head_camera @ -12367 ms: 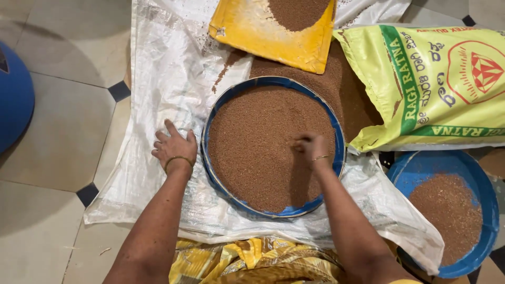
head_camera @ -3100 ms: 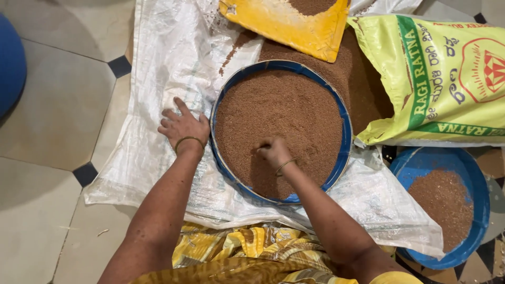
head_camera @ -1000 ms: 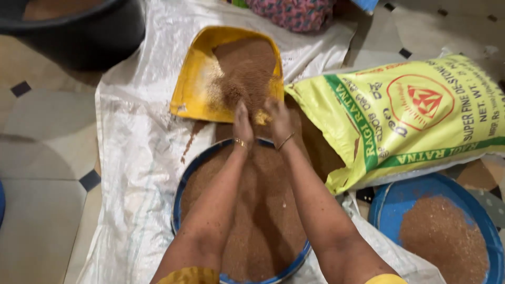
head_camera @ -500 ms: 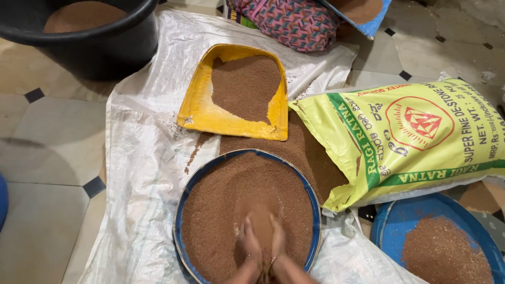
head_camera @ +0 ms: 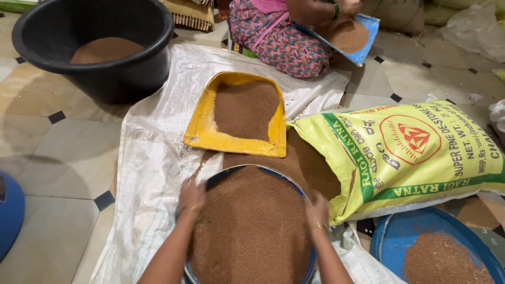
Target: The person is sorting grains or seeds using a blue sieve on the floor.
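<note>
A round blue-rimmed sieve [head_camera: 231, 174] heaped with reddish-brown grain [head_camera: 250, 226] sits low in the centre on a white woven sheet [head_camera: 152, 158]. My left hand [head_camera: 192, 196] rests on its left rim and my right hand [head_camera: 317, 209] on its right rim; both look closed on the rim, though motion blur softens them. Just beyond the sieve lies a yellow scoop tray [head_camera: 210, 134] holding more grain. Loose grain spills on the sheet between the tray and the sieve.
A yellow-green printed sack [head_camera: 415, 152] lies open at right. A blue basin [head_camera: 400, 236] with grain sits at bottom right. A black tub [head_camera: 94, 52] with grain stands at top left. Another person in patterned cloth [head_camera: 279, 37] holds a blue tray [head_camera: 368, 23] at top.
My hands moved from the middle of the grain out to the two sides of the sieve rim. The view tilted upward, revealing the black tub and the other person.
</note>
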